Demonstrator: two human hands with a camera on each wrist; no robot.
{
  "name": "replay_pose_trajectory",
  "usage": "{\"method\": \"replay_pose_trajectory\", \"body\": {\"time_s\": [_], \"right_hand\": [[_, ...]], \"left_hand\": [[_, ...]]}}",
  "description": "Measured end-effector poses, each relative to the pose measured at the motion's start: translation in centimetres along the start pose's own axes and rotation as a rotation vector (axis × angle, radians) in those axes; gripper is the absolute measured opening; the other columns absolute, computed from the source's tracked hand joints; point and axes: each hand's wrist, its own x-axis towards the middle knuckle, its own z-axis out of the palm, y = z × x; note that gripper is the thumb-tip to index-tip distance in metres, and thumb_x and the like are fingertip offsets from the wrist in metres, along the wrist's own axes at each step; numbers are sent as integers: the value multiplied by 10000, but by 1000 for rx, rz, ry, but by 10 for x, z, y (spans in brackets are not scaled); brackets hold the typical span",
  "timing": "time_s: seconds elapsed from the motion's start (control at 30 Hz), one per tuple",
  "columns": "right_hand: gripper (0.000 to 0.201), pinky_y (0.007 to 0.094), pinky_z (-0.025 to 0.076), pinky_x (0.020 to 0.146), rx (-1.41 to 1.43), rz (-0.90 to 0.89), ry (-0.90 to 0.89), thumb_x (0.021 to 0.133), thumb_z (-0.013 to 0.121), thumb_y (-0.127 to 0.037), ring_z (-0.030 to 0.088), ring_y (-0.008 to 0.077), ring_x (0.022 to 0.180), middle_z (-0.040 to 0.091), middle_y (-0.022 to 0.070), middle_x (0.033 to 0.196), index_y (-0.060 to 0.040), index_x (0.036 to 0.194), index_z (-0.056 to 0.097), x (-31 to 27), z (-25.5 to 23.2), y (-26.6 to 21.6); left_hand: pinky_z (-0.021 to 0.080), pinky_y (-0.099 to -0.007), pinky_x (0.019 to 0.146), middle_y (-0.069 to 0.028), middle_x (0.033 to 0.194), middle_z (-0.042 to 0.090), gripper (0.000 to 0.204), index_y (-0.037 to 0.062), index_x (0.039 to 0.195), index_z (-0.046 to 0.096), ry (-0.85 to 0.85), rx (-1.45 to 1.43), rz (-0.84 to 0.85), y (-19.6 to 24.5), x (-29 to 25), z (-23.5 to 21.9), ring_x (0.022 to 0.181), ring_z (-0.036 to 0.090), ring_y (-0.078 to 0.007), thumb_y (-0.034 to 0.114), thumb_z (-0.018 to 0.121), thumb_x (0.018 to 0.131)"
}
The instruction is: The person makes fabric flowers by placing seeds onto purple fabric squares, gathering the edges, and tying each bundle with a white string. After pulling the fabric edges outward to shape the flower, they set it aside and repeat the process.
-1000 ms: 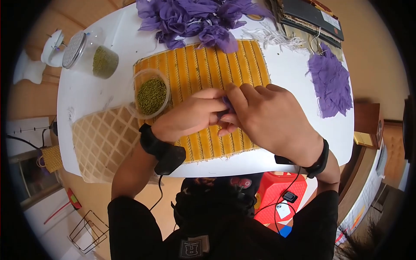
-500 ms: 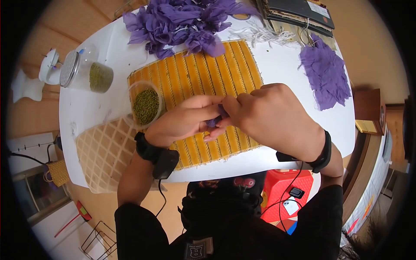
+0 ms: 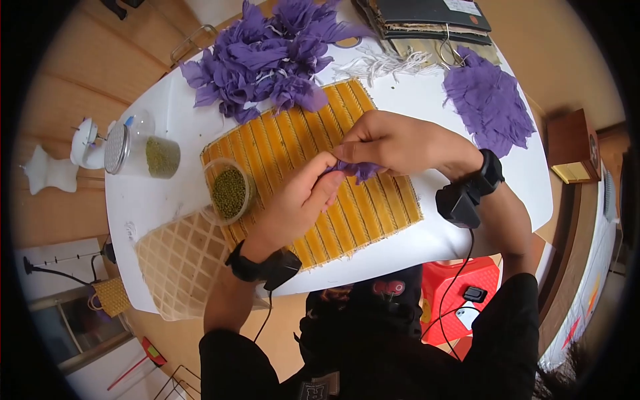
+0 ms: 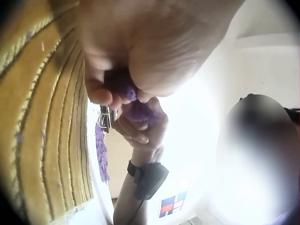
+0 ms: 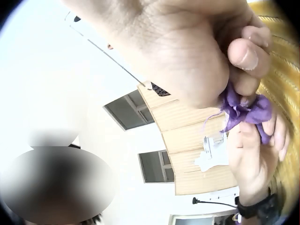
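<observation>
A small gathered piece of purple cloth (image 3: 363, 172) is between my two hands, over the striped yellow mat. My left hand (image 3: 300, 200) pinches one end of it between thumb and fingers. From the other side my right hand (image 3: 403, 143) grips the same cloth, thumb and forefinger close to the left fingertips. In the right wrist view the crumpled cloth (image 5: 246, 112) bunches out between the fingers, a loose thread trailing from it. Purple cloth (image 4: 121, 84) also shows under the left palm in the left wrist view; fingers hide part of the piece.
Green beans fill a clear tub (image 3: 230, 193) at the mat's (image 3: 300, 143) left edge. A lidded jar (image 3: 150, 153) lies farther left. Behind are a heap of purple cloth flowers (image 3: 267, 60), white threads (image 3: 387, 65), a dark book (image 3: 427, 23) and flat purple cloth (image 3: 490, 100).
My right hand has turned, bringing its thumb into view, and more purple cloth now shows between the hands. The head view has shifted, so the table appears rotated.
</observation>
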Motion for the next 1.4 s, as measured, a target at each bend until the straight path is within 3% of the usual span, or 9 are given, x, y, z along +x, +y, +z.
{"method": "replay_pose_trajectory", "body": {"time_s": [0.13,0.23,0.3,0.4,0.5,0.83,1.1,1.27,1.4], "right_hand": [[327,228,376,429,134,81,-79,946,532,-244,493,58,468,504,-4,534,16,780,638,4,-4,2],[257,298,439,471,-126,45,72,900,536,-202,573,181,487,507,41,508,-2,776,640,4,-5,-1],[159,362,500,589,-601,-350,556,835,626,-192,618,286,618,585,97,652,-38,871,644,5,-10,5],[304,408,501,735,-740,-628,681,770,707,-216,614,348,851,623,132,950,-90,1034,626,-10,-3,-6],[488,399,494,791,-861,-693,380,738,750,-250,589,316,976,569,131,1135,-93,1166,575,-19,12,-17],[165,345,507,598,-1120,-607,344,775,626,-157,643,268,673,588,82,781,-36,886,619,-13,31,-7],[135,367,504,598,-1030,-545,407,757,608,-99,644,282,680,622,86,760,-59,887,606,-19,27,-14],[120,425,490,636,-786,-426,242,806,566,-60,627,353,733,652,137,771,-48,914,615,-14,11,-6],[144,427,477,646,-597,-385,237,901,535,-123,607,377,717,630,183,748,-18,891,632,-2,10,3]], "left_hand": [[377,-196,595,14,735,454,182,23,1014,510,47,25,-12,-5,1,0,631,432,-49,150,380,1030],[375,-202,588,6,731,457,200,26,986,514,8,-94,-30,-13,4,-5,624,437,-57,173,386,1030],[376,-209,585,-1,726,459,209,28,973,515,-12,-162,-41,-17,4,-9,620,442,-68,184,388,1030],[382,-238,582,-29,746,477,197,25,980,513,-42,-407,-135,-23,4,-12,621,458,-107,187,409,1019],[390,-270,583,-55,768,489,162,23,994,509,-92,-715,-179,-20,3,-14,615,457,-138,162,427,1005],[369,-261,565,-41,767,472,236,28,949,495,-192,-871,-174,-18,4,-17,598,446,-129,242,420,1017],[374,-235,570,-15,786,466,294,5,998,513,-297,-985,-174,-4,-1,-16,588,431,-112,274,400,1031],[443,-230,624,-48,825,608,203,-20,1057,603,148,259,208,-2,1,-6,665,561,-98,106,647,904],[467,-224,647,-68,830,655,230,-14,1024,631,277,354,329,-4,3,-2,721,597,-86,25,724,816]]}}
